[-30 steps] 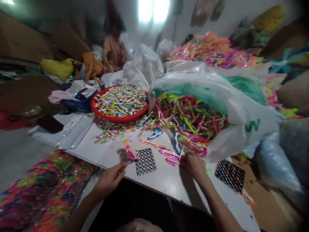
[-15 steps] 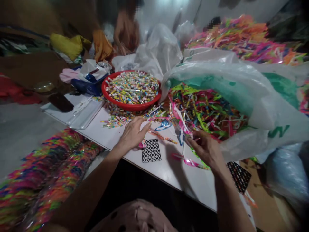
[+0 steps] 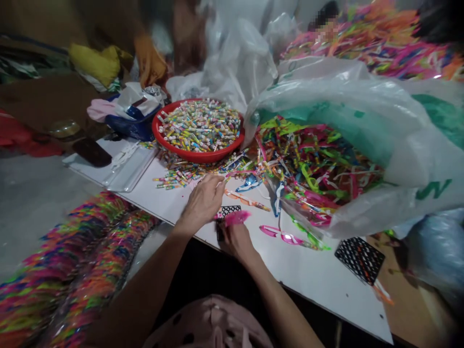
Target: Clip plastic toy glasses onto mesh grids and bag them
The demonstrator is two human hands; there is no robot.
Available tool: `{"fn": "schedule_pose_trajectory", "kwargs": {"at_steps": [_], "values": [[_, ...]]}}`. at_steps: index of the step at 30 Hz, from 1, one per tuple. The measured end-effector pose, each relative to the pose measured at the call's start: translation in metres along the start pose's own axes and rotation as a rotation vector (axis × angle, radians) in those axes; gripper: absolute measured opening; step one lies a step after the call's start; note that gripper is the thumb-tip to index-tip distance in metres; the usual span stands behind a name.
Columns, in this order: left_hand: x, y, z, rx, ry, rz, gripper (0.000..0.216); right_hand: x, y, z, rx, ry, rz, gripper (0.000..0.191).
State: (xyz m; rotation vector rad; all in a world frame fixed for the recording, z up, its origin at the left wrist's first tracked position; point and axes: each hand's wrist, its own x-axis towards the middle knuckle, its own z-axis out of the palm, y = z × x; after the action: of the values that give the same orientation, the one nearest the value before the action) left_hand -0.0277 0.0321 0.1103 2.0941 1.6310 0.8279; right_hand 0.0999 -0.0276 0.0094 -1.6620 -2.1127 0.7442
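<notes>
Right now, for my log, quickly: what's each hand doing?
Left hand: open, palm down, holding nothing visible.
Right hand: closed, holding a pink plastic strip.

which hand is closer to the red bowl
Left. The left hand is just below the red bowl, not touching it; the right hand is farther away, holding a pink strip.

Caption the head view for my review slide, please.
Right hand holds a pink strip over a black mesh, left hand beside it.
</notes>
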Motion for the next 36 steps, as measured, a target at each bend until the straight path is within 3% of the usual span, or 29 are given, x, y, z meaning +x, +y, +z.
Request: {"fn": "schedule_pose_trajectory", "kwargs": {"at_steps": [4,8,9,12,14,17,21,25,28,33,36], "values": [[0.001,0.001,0.000,-0.111,0.018,-0.063,0.044,0.011,-0.022,-0.002,-0.249,-0.107,0.070,0.027],[0.002,0.005,0.003,-0.018,0.053,-0.110,0.046,0.023,0.007,-0.039,-0.125,-0.292,-0.125,0.016],[0.002,0.007,0.003,0.010,0.049,-0.111,0.045,0.026,0.020,-0.053,-0.128,-0.292,-0.131,0.016],[0.003,0.010,0.006,0.041,0.039,-0.114,0.043,0.033,0.054,-0.085,-0.376,-0.044,0.156,0.020],[0.002,0.011,0.007,0.047,0.041,-0.113,0.044,0.033,0.064,-0.093,-0.424,-0.005,0.256,0.021],[0.001,0.010,0.007,0.033,0.032,-0.101,0.043,0.020,0.055,-0.083,-0.160,0.006,0.163,0.022],[0.000,0.008,0.006,0.030,0.043,-0.097,0.042,-0.007,0.030,-0.046,0.282,0.073,-0.016,0.024],[-0.001,0.010,0.006,0.042,0.040,-0.100,0.042,-0.020,0.024,-0.010,0.494,0.095,0.030,0.021],[-0.002,0.009,0.007,0.036,0.035,-0.082,0.043,-0.019,0.017,0.000,0.328,0.085,0.026,0.022],[-0.001,0.000,0.007,-0.002,0.044,-0.082,0.046,-0.007,-0.016,0.006,-0.183,-0.144,0.053,0.022],[0.005,-0.003,0.005,-0.033,0.002,-0.075,0.053,0.001,-0.021,0.001,-0.183,-0.135,0.037,0.023]]}}
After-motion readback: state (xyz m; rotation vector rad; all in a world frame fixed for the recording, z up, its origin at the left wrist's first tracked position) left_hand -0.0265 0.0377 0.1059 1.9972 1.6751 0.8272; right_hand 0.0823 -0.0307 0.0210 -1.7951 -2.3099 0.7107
